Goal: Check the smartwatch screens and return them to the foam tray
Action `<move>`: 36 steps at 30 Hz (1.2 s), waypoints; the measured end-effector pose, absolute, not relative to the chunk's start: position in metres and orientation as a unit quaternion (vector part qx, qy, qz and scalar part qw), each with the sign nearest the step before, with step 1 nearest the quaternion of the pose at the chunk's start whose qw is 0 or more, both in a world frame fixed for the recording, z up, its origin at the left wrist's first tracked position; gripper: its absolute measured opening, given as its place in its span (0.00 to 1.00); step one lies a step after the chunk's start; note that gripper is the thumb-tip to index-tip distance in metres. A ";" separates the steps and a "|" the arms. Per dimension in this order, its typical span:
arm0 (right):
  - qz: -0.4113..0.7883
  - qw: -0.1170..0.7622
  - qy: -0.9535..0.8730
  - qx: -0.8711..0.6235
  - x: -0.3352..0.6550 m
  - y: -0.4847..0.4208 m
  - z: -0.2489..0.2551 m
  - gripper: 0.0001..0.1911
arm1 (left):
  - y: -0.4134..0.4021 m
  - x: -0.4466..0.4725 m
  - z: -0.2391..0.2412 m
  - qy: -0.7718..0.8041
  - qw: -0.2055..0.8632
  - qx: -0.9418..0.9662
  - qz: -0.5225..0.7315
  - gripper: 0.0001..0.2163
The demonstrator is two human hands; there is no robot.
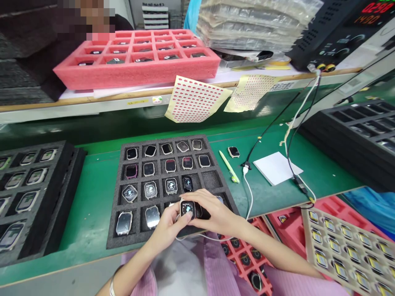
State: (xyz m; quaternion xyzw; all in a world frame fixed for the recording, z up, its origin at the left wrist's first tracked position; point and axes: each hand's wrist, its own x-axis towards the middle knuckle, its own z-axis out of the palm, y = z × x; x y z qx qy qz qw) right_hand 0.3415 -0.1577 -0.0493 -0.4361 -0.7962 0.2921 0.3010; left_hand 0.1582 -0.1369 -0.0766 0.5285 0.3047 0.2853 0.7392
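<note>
A smartwatch case (pixel 187 208) with a lit screen is held between both hands, over the near edge of a dark foam tray. My left hand (pixel 169 224) grips its left side, thumb lying across the lower front. Around its top and right side curl the fingers of my right hand (pixel 212 211). A white cable (pixel 210 237) runs below the hands; where it ends is hidden. The foam tray (pixel 116 209) holds several watch cases in its pockets, some with lit dials, such as a watch (pixel 171 186) just beyond my hands. One pocket on the right shows bare foam.
Right of the tray lie a green pen (pixel 228 166), another watch case (pixel 233 151), white paper (pixel 274 167) and cables (pixel 246 169). Stacked foam trays (pixel 69 164) stand left. A pink foam tray (pixel 135 74) sits on the shelf beside a power supply (pixel 327 37). A person is partly visible behind.
</note>
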 end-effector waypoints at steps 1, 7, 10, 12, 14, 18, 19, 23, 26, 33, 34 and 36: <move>0.288 0.302 -0.798 -0.434 0.342 -0.158 -0.049 0.26 | -0.137 0.158 -0.077 0.304 0.738 0.530 0.285 0.14; 0.270 0.308 -0.803 -0.433 0.342 -0.160 -0.049 0.24 | -0.138 0.157 -0.082 0.312 0.736 0.531 0.281 0.13; 0.270 0.301 -0.799 -0.445 0.343 -0.162 -0.049 0.23 | -0.138 0.157 -0.083 0.311 0.736 0.533 0.279 0.13; 0.268 0.296 -0.798 -0.451 0.343 -0.163 -0.049 0.23 | -0.138 0.158 -0.082 0.308 0.737 0.534 0.278 0.13; 0.263 0.293 -0.799 -0.455 0.343 -0.163 -0.049 0.23 | -0.137 0.158 -0.080 0.308 0.739 0.532 0.277 0.13; 0.250 0.290 -0.802 -0.458 0.343 -0.164 -0.050 0.22 | -0.138 0.158 -0.078 0.307 0.743 0.529 0.271 0.13; 0.247 0.291 -0.803 -0.458 0.343 -0.164 -0.050 0.22 | -0.138 0.158 -0.078 0.307 0.743 0.530 0.271 0.13; 0.239 0.294 -0.805 -0.457 0.342 -0.164 -0.049 0.22 | -0.139 0.158 -0.080 0.310 0.744 0.528 0.267 0.13; 0.241 0.292 -0.804 -0.458 0.342 -0.166 -0.048 0.22 | -0.139 0.158 -0.081 0.316 0.745 0.526 0.262 0.13; 0.229 0.290 -0.807 -0.461 0.344 -0.167 -0.046 0.22 | -0.140 0.158 -0.079 0.322 0.739 0.535 0.253 0.14; 0.227 0.290 -0.808 -0.461 0.344 -0.166 -0.047 0.22 | -0.140 0.158 -0.080 0.322 0.737 0.539 0.253 0.14; 0.225 0.289 -0.809 -0.459 0.344 -0.166 -0.048 0.22 | -0.140 0.158 -0.080 0.323 0.732 0.545 0.252 0.15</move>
